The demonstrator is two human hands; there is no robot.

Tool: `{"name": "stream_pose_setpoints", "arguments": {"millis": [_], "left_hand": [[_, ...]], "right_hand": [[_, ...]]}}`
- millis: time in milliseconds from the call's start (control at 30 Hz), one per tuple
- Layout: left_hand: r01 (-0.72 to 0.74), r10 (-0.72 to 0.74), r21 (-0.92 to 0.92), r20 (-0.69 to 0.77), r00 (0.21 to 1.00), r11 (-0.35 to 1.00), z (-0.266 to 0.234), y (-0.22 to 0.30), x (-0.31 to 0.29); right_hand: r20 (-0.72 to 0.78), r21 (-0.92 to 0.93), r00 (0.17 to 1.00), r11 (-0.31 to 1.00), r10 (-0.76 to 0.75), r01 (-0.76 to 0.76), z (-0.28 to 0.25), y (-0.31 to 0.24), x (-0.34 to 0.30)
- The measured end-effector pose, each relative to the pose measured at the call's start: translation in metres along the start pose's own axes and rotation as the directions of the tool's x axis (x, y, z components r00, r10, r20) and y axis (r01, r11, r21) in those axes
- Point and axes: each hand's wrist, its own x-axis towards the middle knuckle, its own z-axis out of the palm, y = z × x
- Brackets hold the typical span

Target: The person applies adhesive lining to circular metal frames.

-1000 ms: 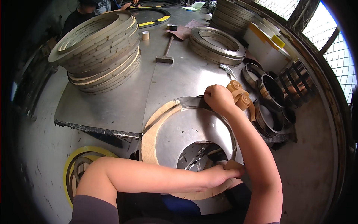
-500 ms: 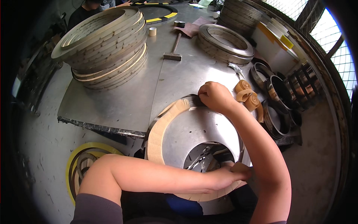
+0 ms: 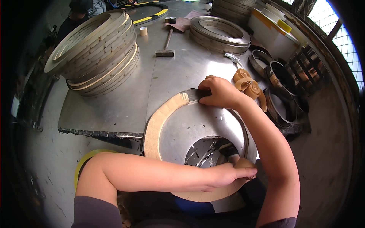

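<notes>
Tan crepe tape covers the left and near parts of a large ring, wrapped in overlapping turns. Along the far and right sides the ring is bare and dark. My right hand grips the bare far part, thumb at the inner edge and fingers over the outer. Reaching across the near side, my left hand is closed on a tan tape roll at the ring's near right. Part of the roll is hidden by that hand. Inside the ring lies a metal disc with a round opening.
A tall stack of metal rings stands at the left. A hammer lies beyond the ring. To the right are loose tape rolls, dark metal hoops and another ring stack. A person is at the far left.
My right hand has turned from a fist to a grip with its thumb visible on the bare part. The left hand's thumb now stretches along the tape roll. The whole view has shifted slightly.
</notes>
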Motion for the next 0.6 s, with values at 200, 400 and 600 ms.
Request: {"name": "stream_pose_setpoints", "arguments": {"millis": [200, 400, 600], "left_hand": [[0.236, -0.258, 0.151, 0.145, 0.955, 0.96, -0.018, 0.008, -0.028], [0.42, -0.556, 0.47, 0.198, 0.807, 0.777, -0.042, 0.016, -0.041], [0.381, -0.548, 0.591, 0.125, 0.827, 0.711, -0.035, 0.032, -0.05]], "right_hand": [[-0.112, 0.033, 0.983, 0.989, 0.144, -0.141, -0.002, 0.016, -0.034], [-0.221, 0.048, 0.84, 0.866, 0.495, -0.498, -0.003, 0.017, -0.078], [-0.372, 0.115, 0.775, 0.853, 0.512, -0.509, 0.012, 0.004, -0.109]]}}
